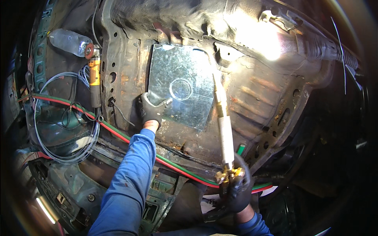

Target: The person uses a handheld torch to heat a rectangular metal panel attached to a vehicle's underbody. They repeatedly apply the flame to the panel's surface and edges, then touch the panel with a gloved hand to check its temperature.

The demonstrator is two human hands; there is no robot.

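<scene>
The rusty floor pan spreads beneath and beyond both gloved hands, and since it is ribbed and uneven, whatever rests on it probably wants steadying by touch. Red and green hoses cross below the left hand and pass by the right wrist; leaving them slack there would seem wise, so they put no drag on the wrist. The metal sheet lies on the pan just ahead and to the right of the left hand, which rests at its near left corner, thumb and fingers spread; whether a fingertip hooks under the edge I cannot tell. Firm, even pressure there should stop the sheet skating, with the fingers well clear of the nozzle. The torch is held by the right hand, which is wrapped around its rear end; the body points away from that grip along the sheet's right side, its neck bending over the far edge, though glare hides the exact tip. A relaxed wrist should help on so long a reach. The ring marked on the sheet sits right of the left thumb, not covered. Smallest, the brass valves sit against the right hand, so brushing them by accident seems the thing to avoid.
</scene>
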